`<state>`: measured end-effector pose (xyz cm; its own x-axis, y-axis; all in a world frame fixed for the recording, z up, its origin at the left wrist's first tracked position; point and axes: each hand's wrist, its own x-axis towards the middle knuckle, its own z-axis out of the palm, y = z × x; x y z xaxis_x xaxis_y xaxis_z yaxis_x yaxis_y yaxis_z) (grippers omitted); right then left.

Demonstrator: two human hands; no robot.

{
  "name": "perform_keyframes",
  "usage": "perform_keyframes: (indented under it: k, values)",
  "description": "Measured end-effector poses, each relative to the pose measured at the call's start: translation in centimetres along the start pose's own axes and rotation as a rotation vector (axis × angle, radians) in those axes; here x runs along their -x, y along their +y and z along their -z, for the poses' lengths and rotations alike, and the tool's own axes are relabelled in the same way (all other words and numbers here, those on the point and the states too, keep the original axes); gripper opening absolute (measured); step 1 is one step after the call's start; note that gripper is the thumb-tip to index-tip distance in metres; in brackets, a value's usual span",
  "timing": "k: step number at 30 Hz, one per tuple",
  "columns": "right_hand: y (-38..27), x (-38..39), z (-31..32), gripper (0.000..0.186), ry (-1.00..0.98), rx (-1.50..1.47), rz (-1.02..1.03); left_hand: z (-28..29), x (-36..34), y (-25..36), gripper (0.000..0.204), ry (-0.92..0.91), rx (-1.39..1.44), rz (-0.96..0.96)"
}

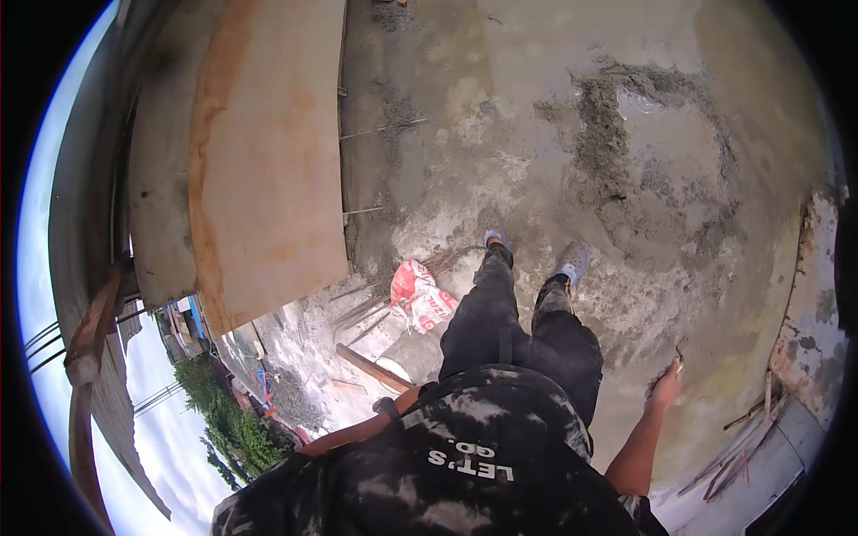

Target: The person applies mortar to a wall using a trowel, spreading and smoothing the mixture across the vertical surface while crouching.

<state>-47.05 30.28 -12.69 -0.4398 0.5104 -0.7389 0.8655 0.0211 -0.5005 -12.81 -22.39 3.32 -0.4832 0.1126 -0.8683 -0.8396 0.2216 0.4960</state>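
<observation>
My right hand (665, 386) hangs low at my right side, above the wet grey floor. Its fingers are closed, and a small thin dark piece (680, 347) sticks out past them; what it belongs to I cannot make out. My left arm is bent in toward my waist, with a dark band (386, 407) on the wrist. Of my left hand (409, 398) only the part near the wrist shows, and the dark shirt hides its fingers. Just beyond it lies a wooden plank (373, 368), near a red and white sack (420, 295).
Wet cement (604, 143) lies in a rough ridge around a shallow puddle (666, 134) ahead right. A large plywood sheet (273, 161) stands at the left, with thin rods (362, 211) jutting from its edge. A stained low wall (809, 295) and sticks (742, 438) line the right.
</observation>
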Motion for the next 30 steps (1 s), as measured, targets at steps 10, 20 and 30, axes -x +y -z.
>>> perform_keyframes:
  k: [10, 20, 30]
  values:
    - [0.9, -2.1, -0.5, 0.037, -0.096, 0.126, 0.159, 0.9, 0.3, 1.6, 0.033, 0.019, -0.087, 0.069]
    - [4.3, -3.3, 1.5, 0.040, -0.040, 0.083, -0.062, 1.7, -0.8, 1.7, 0.037, 0.062, -0.085, 0.080]
    - [2.5, -5.2, 1.4, 0.042, -0.104, 0.138, 0.032, -0.9, 2.8, -0.9, 0.042, -0.088, -0.105, 0.037]
